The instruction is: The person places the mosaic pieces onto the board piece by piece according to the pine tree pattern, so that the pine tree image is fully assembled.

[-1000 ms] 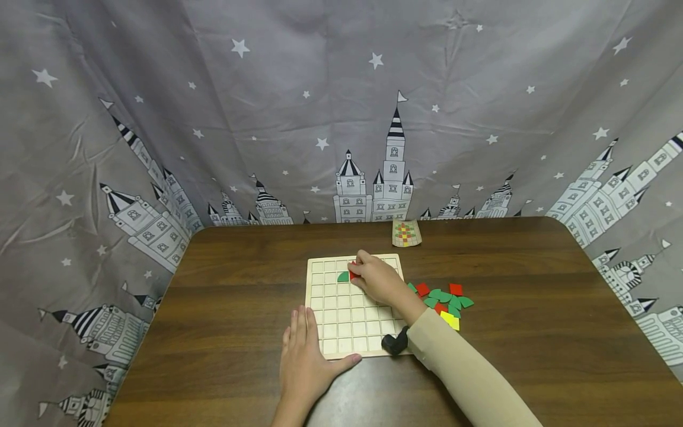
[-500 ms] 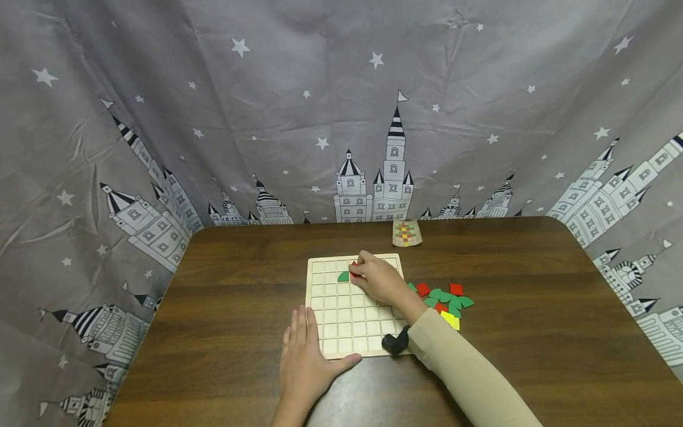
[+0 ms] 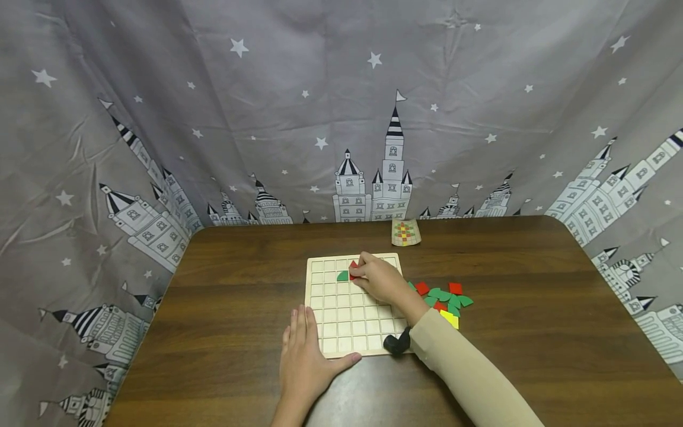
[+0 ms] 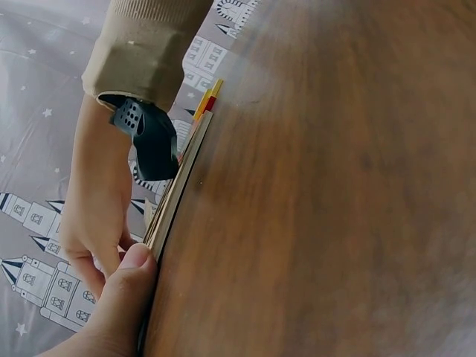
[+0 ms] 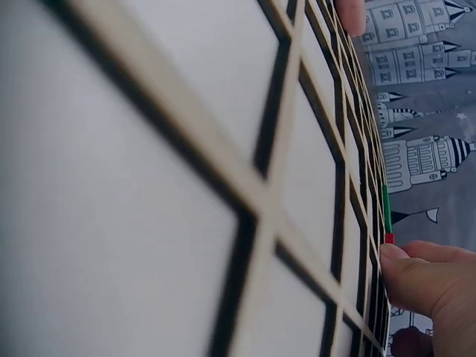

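Observation:
A pale wooden grid board lies on the table. My left hand rests along its left edge with straight fingers, the thumb stretched along the front edge. Over the board's upper middle, my right hand pinches a red tile between thumb and fingers. One corner of that tile points to the back, and the fingertips hide part of it. A green tile with one curved side sits in a cell just left of it. The right wrist view shows the red tile right against the green one.
Right of the board lies a loose group of green leaf-shaped tiles, red square tiles and yellow tiles. A small pattern card lies behind the board. A grey printed curtain hangs at the table's back edge.
My right fingers have shifted slightly at the red tile, and a little more of its far corner shows. The left hand has stayed in place.

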### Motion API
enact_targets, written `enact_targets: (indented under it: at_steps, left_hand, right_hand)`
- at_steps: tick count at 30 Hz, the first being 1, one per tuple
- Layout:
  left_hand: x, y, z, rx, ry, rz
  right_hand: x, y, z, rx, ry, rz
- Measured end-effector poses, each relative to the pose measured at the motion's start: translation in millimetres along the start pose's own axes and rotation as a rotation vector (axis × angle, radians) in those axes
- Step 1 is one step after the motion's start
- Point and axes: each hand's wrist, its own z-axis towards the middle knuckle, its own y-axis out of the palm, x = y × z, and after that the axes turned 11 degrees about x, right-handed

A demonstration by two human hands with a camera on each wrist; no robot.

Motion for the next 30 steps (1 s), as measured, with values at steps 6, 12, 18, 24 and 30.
enact_targets:
  at_steps: [6,12,18,24,30]
  left_hand:
    - [-0.3,0.9,0.1,0.005,0.003,-0.003]
    - [-0.1,0.2,0.0,0.007,0.001,-0.011]
    - [0.1,-0.3,0.4,0.017,0.009,-0.016]
    - [0.2,-0.3,0.2,0.016,0.009,-0.017]
    - [0.3,0.4,0.3,0.026,0.014,-0.014]
  right_hand:
    - [1,-6,-4,0.002,-0.024,-0.011]
    - [8,-24,-16,-0.045,0.045,-0.008]
    - [27,-50,-39,-0.04,0.131,-0.014]
    - [54,-75,-69,-0.001,0.212,-0.005]
    - [82,-90,-94,0.049,0.266,-0.024]
